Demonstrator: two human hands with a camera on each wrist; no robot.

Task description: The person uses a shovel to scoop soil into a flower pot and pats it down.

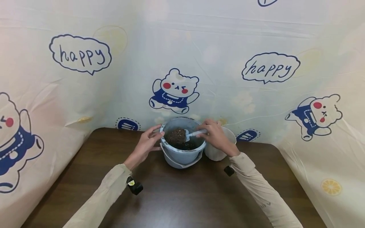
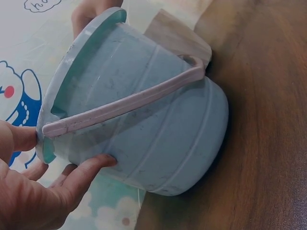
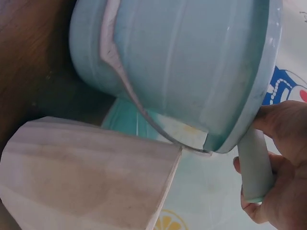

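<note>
A light blue bucket (image 1: 182, 155) with dark soil (image 1: 188, 145) inside stands on the table, its pale handle hanging down the near side. My left hand (image 1: 145, 142) holds the bucket at its left rim; in the left wrist view, fingers (image 2: 98, 165) lie against the rim and outer wall. My right hand (image 1: 215, 133) grips the pale handle of a small toy shovel (image 1: 196, 133) over the bucket's right rim. Brown soil (image 1: 176, 136) is heaped at the shovel's light blue head, inside the bucket mouth. The right wrist view shows the shovel handle (image 3: 255, 165) within the fingers, its head hidden.
A white faceted pot (image 1: 216, 153) stands close to the bucket's right, partly under my right forearm. The brown wooden table (image 1: 176, 196) stretches towards me. A printed cloth (image 1: 222, 91) with cartoon bears hangs behind the table and at both sides.
</note>
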